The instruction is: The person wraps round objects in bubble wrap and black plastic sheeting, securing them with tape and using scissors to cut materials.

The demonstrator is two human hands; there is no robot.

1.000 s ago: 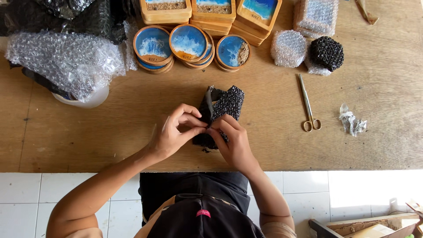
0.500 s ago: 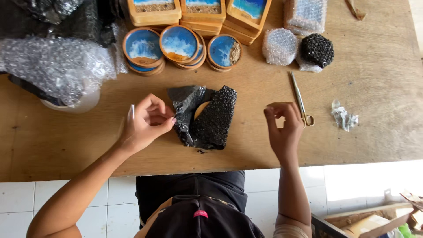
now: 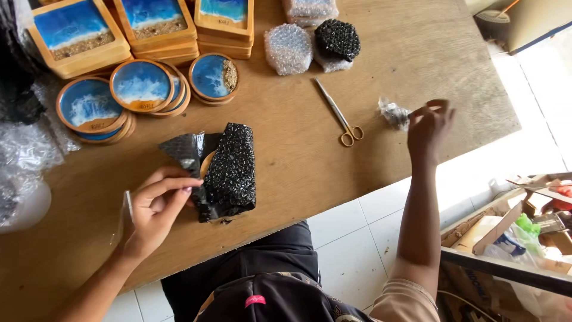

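A bundle in black bubble wrap [image 3: 233, 167] lies on the wooden table [image 3: 298, 161], half unfolded, with a round wooden coaster's rim [image 3: 206, 164] peeking out at its left. My left hand [image 3: 152, 209] pinches the loose black flap at the bundle's lower left, and a thin pale strip sticks up beside its thumb. My right hand [image 3: 430, 126] hovers far to the right, fingers loosely curled next to a crumpled clear wad [image 3: 392, 113]. Whether those fingers hold anything is too small to tell.
Scissors [image 3: 339, 113] lie between the bundle and my right hand. Round blue coasters [image 3: 141, 84] and rectangular blue trays [image 3: 77, 36] are stacked at the back left. A clear wrapped bundle [image 3: 288, 48] and a black one [image 3: 338, 39] sit behind. Clear bubble wrap [image 3: 24, 149] lies left; boxes [image 3: 506, 232] stand on the floor right.
Both hands pinched together at the bundle a second ago. My right hand has since swung right to the clear wad, the wrap has fallen open, and the view has tilted.
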